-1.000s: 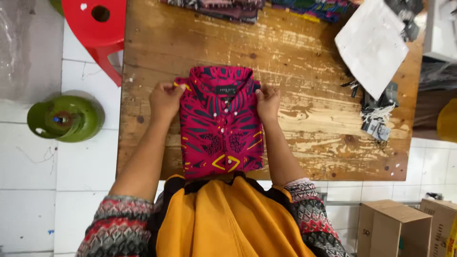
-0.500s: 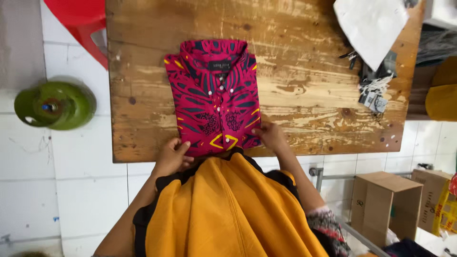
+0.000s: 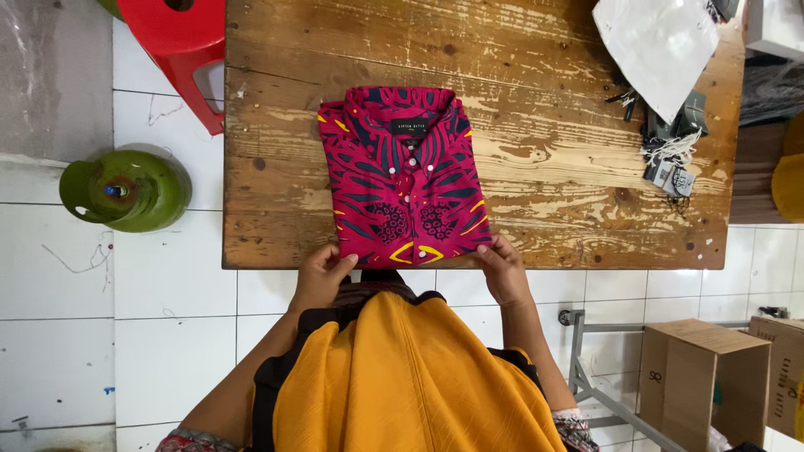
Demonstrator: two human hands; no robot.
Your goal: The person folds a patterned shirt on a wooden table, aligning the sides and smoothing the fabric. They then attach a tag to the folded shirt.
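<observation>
Left hand pinches the near left corner of the folded red patterned shirt; right hand pinches the right corner. Shirt lies flat on the worn wooden counter, collar away. Fold looks finished; prob. final straightening, w/ an even pull next.

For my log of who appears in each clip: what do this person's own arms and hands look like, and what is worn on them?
Both hands, the left hand and the right hand, are bare: no gloves, and no rings or watch that I can make out. The forearms are uncovered. Patterned sleeves in red, dark and pale tones show only at the bottom edge, beside a mustard-yellow cloth draped over the front.
</observation>
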